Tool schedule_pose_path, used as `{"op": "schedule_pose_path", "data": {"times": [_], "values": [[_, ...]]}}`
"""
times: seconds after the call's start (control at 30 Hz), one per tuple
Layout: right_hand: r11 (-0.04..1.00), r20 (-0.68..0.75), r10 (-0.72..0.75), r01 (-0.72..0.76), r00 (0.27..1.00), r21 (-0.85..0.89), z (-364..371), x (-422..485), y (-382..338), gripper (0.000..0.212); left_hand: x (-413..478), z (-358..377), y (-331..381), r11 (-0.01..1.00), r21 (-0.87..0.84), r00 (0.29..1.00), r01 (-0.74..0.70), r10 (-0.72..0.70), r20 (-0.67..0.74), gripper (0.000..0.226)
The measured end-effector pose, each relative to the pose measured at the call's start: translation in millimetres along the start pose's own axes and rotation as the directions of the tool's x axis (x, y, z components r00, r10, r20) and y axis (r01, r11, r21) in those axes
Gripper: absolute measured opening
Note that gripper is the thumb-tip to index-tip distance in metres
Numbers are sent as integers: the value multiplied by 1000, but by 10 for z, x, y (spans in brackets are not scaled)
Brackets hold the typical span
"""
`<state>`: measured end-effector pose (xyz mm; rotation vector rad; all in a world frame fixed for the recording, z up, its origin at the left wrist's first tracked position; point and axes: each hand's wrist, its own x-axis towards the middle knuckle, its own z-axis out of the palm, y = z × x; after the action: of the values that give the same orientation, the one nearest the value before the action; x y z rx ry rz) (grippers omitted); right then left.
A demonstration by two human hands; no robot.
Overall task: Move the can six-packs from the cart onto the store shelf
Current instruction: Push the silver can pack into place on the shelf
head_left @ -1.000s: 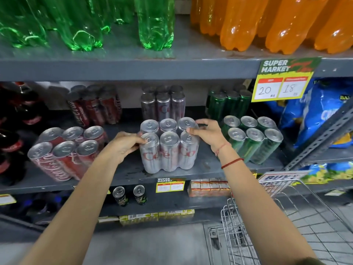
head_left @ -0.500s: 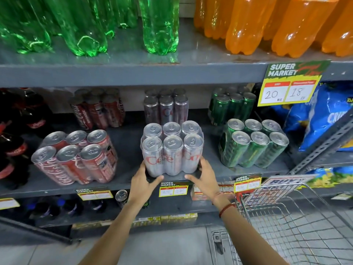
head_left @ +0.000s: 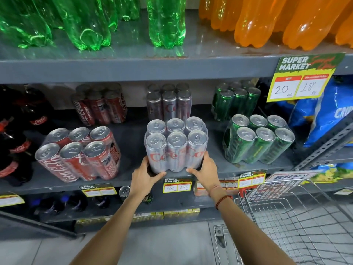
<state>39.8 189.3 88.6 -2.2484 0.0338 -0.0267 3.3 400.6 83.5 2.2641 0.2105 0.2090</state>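
A shrink-wrapped silver can six-pack (head_left: 175,146) stands at the front of the grey middle shelf (head_left: 133,155). My left hand (head_left: 146,175) cups its lower left corner and my right hand (head_left: 205,172) cups its lower right corner, thumbs under the front edge. A red six-pack (head_left: 78,153) leans to the left of it and a green six-pack (head_left: 257,139) leans to the right. Further six-packs in red, silver and green stand behind them. The wire cart (head_left: 298,222) is at the lower right; I see no packs inside it.
Green bottles (head_left: 91,22) and orange bottles (head_left: 267,20) fill the upper shelf. Dark cola bottles (head_left: 17,134) stand at the left, blue snack bags (head_left: 324,119) at the right. A price sign (head_left: 303,77) hangs from the upper shelf edge. Small cans and boxes sit on the lower shelf.
My hands went from the tops of the silver six-pack down to its bottom corners. The pack stands about where it was; the view has risen slightly.
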Motion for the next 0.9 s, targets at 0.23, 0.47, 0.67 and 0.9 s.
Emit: {"op": "schedule_pose_path", "data": {"times": [0.23, 0.47, 0.67, 0.9], "values": [[999, 42, -6, 8, 999, -39, -59, -17, -49, 68, -7, -4, -70, 1000, -17, 1000, -5, 6, 23, 75], [1000, 56, -23, 21, 998, 21, -44, -95, -13, 67, -29, -6, -122, 999, -54, 998, 2, 1, 55, 77], [996, 54, -8, 3, 998, 88, -15, -123, 56, 66, -49, -1, -86, 996, -89, 999, -13, 16, 28, 71], [993, 88, -7, -3, 996, 115, -17, -66, 76, 69, -56, 19, -98, 997, -70, 1000, -15, 16, 11, 74]]}}
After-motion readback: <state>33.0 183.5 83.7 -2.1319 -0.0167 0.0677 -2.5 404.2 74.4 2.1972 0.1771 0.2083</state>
